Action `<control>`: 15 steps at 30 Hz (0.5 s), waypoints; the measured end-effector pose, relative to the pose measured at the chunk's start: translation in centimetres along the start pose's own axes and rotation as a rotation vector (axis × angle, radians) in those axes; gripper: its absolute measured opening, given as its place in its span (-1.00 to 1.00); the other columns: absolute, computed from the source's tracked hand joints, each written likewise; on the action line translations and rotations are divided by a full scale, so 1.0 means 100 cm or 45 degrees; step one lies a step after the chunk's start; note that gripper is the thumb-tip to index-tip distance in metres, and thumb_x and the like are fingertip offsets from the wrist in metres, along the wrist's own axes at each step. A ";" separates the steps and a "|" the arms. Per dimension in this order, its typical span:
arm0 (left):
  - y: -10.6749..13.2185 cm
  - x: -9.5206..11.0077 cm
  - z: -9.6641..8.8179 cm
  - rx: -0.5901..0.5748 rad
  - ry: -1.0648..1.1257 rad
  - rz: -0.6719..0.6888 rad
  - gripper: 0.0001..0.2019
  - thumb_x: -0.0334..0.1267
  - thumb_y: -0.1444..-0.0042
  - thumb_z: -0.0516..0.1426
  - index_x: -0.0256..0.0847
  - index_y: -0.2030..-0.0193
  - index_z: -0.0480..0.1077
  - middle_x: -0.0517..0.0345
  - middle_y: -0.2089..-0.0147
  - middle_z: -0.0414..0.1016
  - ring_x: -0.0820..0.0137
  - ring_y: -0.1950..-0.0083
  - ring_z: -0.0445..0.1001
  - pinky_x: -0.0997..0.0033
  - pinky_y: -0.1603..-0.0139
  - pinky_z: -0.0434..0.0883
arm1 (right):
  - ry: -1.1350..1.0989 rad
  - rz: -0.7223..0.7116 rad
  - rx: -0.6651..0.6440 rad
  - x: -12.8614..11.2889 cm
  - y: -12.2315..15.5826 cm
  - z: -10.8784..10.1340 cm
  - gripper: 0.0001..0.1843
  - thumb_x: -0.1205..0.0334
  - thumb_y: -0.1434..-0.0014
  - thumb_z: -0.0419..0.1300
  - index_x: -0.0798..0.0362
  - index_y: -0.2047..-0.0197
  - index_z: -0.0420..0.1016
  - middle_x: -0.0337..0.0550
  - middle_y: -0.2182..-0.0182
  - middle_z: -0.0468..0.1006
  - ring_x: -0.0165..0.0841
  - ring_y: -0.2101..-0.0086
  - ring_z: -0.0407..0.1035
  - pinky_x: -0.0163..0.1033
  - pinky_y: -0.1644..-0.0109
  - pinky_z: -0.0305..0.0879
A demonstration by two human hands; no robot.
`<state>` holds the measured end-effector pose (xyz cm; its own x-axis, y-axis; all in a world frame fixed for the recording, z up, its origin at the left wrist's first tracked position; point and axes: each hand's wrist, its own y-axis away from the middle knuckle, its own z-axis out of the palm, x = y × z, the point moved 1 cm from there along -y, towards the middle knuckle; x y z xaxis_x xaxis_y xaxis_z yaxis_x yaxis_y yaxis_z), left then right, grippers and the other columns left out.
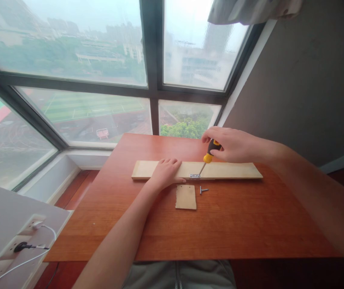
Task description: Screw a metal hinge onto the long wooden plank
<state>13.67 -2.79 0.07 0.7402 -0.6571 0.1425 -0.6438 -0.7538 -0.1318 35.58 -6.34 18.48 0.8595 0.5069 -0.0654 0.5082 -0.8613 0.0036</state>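
The right hand (222,144) is closed around the black-and-yellow handle of a screwdriver (207,158), fingers curled over its top; the shaft slants down and left, its tip at the right end of a small metal bracket (194,176); the left hand (168,170) lies palm down with fingers extended, grasping nothing, pressed on a long pale board (230,170) left of the bracket, its thumb along the near edge; the bracket sits at that near edge, around the board's middle.

The board lies crosswise on a reddish-brown tabletop (244,224); just in front of it rests a flat tan square (185,198) with two small holes by its far edge; just right of the square lie small screws (202,190), set in a T shape.

Beyond the tabletop stand dark-framed windows (99,110), showing a green sports field, trees and hazy buildings; at lower left, a wall carries sockets (17,247) with a white plug and a black plug; grey trousers (178,275) show at the near edge.
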 end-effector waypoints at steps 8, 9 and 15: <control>-0.001 0.000 0.000 -0.026 0.007 -0.007 -0.33 0.19 -0.04 0.27 -0.16 -0.18 0.32 -0.09 -0.13 0.48 0.07 -0.16 0.43 0.17 -0.16 0.27 | 0.363 0.255 0.108 -0.003 -0.003 0.006 -0.59 -0.16 -0.30 -0.02 -0.04 0.13 0.45 -0.07 0.25 0.61 -0.15 0.34 0.47 -0.16 0.40 0.12; -0.001 0.000 0.000 -0.028 0.008 -0.007 -0.33 0.19 -0.03 0.27 -0.15 -0.18 0.32 -0.09 -0.13 0.48 0.07 -0.16 0.43 0.17 -0.15 0.27 | 0.350 0.253 0.105 -0.003 -0.002 0.006 -0.60 -0.16 -0.29 -0.01 -0.04 0.14 0.45 -0.07 0.24 0.60 -0.15 0.33 0.47 -0.15 0.40 0.14; -0.001 -0.001 0.001 -0.012 0.003 -0.003 -0.32 0.20 -0.02 0.28 -0.16 -0.18 0.32 -0.08 -0.13 0.49 0.06 -0.16 0.43 0.15 -0.17 0.27 | -0.069 0.022 0.034 0.005 0.002 0.004 -0.64 0.22 -0.17 0.13 -0.04 -0.06 0.36 -0.12 -0.01 0.55 -0.23 0.06 0.46 -0.19 0.10 0.33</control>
<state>13.71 -2.67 0.01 0.7413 -0.6552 0.1454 -0.6437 -0.7554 -0.1223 36.10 -6.32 18.03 0.8636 0.4897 -0.1196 0.4909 -0.8710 -0.0216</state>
